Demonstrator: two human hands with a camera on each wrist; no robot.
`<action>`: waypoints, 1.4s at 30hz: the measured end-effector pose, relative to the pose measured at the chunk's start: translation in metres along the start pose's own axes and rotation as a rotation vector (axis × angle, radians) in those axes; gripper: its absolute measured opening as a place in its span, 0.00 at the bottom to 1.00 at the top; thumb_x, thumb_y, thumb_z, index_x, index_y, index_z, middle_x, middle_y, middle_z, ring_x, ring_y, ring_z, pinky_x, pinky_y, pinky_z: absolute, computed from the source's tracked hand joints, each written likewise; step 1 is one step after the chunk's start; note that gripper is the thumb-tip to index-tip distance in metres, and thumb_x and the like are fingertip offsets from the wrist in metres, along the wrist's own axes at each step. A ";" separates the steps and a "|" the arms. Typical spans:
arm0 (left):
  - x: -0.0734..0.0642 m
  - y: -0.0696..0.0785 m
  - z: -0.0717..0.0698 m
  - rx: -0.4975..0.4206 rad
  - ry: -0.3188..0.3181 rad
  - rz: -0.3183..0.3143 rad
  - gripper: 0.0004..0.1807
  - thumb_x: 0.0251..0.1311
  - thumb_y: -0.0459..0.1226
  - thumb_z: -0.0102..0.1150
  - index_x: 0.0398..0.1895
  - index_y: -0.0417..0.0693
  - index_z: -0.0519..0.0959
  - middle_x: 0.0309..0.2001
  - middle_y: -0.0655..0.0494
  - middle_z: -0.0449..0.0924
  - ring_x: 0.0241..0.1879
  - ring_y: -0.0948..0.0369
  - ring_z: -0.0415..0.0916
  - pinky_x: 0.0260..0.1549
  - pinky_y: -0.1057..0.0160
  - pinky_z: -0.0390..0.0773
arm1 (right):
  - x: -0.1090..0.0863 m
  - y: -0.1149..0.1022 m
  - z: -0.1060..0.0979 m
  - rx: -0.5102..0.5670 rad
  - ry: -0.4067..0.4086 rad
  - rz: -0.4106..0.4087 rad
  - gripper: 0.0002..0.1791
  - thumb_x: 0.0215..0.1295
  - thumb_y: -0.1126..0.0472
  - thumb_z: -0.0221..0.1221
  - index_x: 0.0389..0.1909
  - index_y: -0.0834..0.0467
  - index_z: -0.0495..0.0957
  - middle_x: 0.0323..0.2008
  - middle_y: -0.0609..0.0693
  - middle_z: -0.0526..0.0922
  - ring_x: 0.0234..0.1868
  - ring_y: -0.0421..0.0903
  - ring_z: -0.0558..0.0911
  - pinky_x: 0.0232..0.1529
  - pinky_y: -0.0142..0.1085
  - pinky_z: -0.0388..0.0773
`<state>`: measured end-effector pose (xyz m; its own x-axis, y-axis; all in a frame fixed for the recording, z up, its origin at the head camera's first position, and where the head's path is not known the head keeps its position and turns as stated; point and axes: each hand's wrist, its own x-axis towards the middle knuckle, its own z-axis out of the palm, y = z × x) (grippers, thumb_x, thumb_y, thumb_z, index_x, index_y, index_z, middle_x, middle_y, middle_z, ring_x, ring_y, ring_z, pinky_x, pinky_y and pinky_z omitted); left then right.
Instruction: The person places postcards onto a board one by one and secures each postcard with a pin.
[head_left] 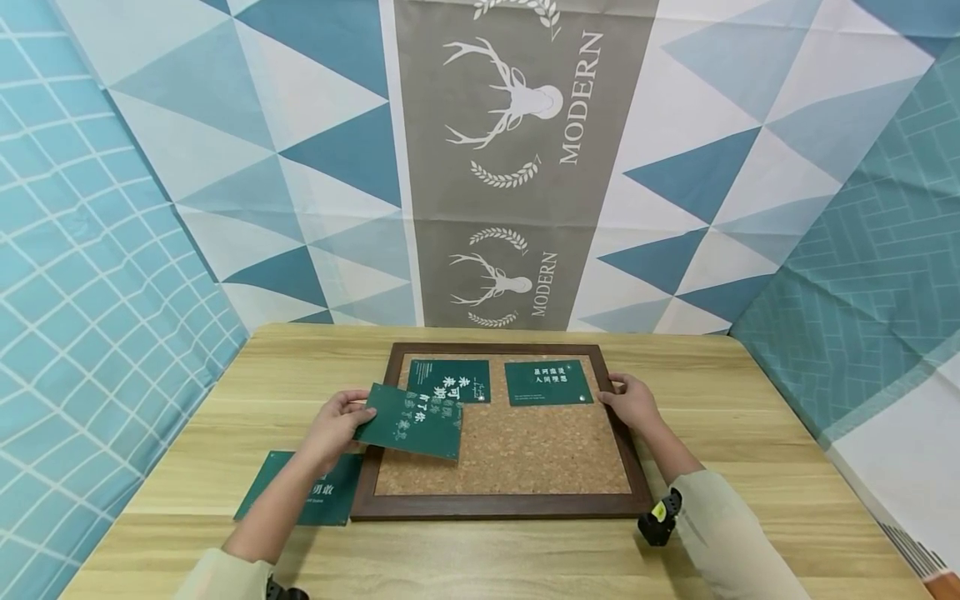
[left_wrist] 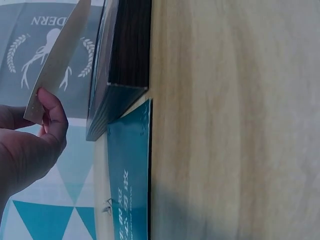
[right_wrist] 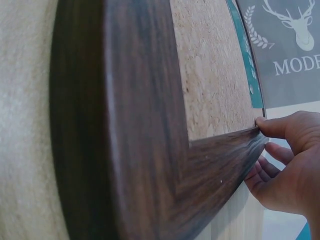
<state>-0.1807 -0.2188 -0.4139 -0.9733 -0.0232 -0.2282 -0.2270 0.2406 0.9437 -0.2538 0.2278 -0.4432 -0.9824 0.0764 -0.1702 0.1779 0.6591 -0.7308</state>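
A cork board with a dark brown wooden frame (head_left: 502, 506) lies on the table. My left hand (head_left: 335, 427) pinches a green card with white writing (head_left: 401, 433) by its left edge, thumb on top. That card is tilted over the board's left side and overlaps the lower part of another green card (head_left: 431, 379) on the cork. To the right on the cork is a further green card (head_left: 547, 385), with small pale dots at its right corners. My right hand (head_left: 633, 404) grips the frame's right side, its thumb on the frame and its fingers at the outer edge (right_wrist: 260, 137).
Another green card (head_left: 341, 492) lies on the wooden table (head_left: 465, 558), left of the board and partly behind my left forearm. Small shiny bits (left_wrist: 107, 206) show beside it in the left wrist view. A patterned cloth wall (head_left: 337, 167) rises behind the table.
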 end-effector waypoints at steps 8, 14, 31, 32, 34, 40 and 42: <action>-0.001 -0.001 0.011 -0.006 0.005 -0.007 0.24 0.68 0.34 0.45 0.64 0.36 0.57 0.46 0.45 0.70 0.31 0.64 0.75 0.34 0.60 0.77 | 0.001 0.001 0.000 0.006 -0.007 0.006 0.30 0.68 0.59 0.53 0.67 0.65 0.59 0.57 0.68 0.68 0.55 0.61 0.72 0.47 0.48 0.76; -0.002 -0.002 0.021 -0.043 -0.009 -0.008 0.23 0.68 0.33 0.45 0.63 0.35 0.57 0.48 0.43 0.68 0.33 0.64 0.75 0.36 0.60 0.80 | 0.001 0.000 0.000 0.007 -0.006 0.007 0.30 0.68 0.58 0.53 0.67 0.65 0.59 0.57 0.68 0.68 0.55 0.61 0.72 0.46 0.47 0.76; -0.005 -0.004 0.044 -0.103 0.004 -0.027 0.23 0.66 0.31 0.47 0.62 0.35 0.58 0.48 0.42 0.71 0.30 0.64 0.76 0.30 0.63 0.78 | 0.000 0.001 -0.001 -0.010 -0.011 0.001 0.30 0.68 0.58 0.53 0.67 0.65 0.59 0.57 0.68 0.68 0.54 0.61 0.72 0.46 0.49 0.75; -0.005 -0.004 0.045 -0.099 0.003 -0.027 0.23 0.66 0.31 0.47 0.62 0.35 0.59 0.48 0.42 0.71 0.31 0.64 0.76 0.29 0.63 0.78 | 0.000 0.001 -0.001 -0.009 -0.010 0.001 0.30 0.68 0.58 0.53 0.67 0.65 0.59 0.57 0.68 0.68 0.55 0.61 0.72 0.47 0.49 0.75; -0.005 -0.005 0.046 -0.083 0.008 -0.026 0.23 0.65 0.32 0.48 0.62 0.36 0.60 0.47 0.43 0.72 0.30 0.64 0.75 0.28 0.63 0.77 | 0.001 0.001 0.000 -0.005 -0.010 0.001 0.30 0.68 0.58 0.53 0.67 0.65 0.59 0.57 0.68 0.68 0.55 0.61 0.71 0.47 0.50 0.75; -0.006 -0.006 0.050 0.050 0.056 0.000 0.22 0.63 0.32 0.51 0.59 0.35 0.64 0.40 0.45 0.73 0.30 0.62 0.72 0.27 0.67 0.72 | 0.001 0.002 -0.001 0.011 -0.006 -0.003 0.31 0.68 0.57 0.53 0.68 0.65 0.58 0.58 0.68 0.67 0.56 0.62 0.71 0.48 0.50 0.75; -0.007 -0.006 0.050 0.098 0.068 0.009 0.21 0.62 0.33 0.52 0.58 0.35 0.65 0.39 0.44 0.74 0.30 0.61 0.71 0.26 0.67 0.71 | 0.002 0.002 -0.001 0.016 -0.005 -0.005 0.31 0.68 0.57 0.53 0.68 0.65 0.58 0.58 0.68 0.67 0.56 0.62 0.71 0.48 0.50 0.74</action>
<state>-0.1709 -0.1714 -0.4298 -0.9761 -0.0859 -0.1994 -0.2168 0.3342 0.9172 -0.2552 0.2301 -0.4448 -0.9831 0.0689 -0.1699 0.1736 0.6473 -0.7422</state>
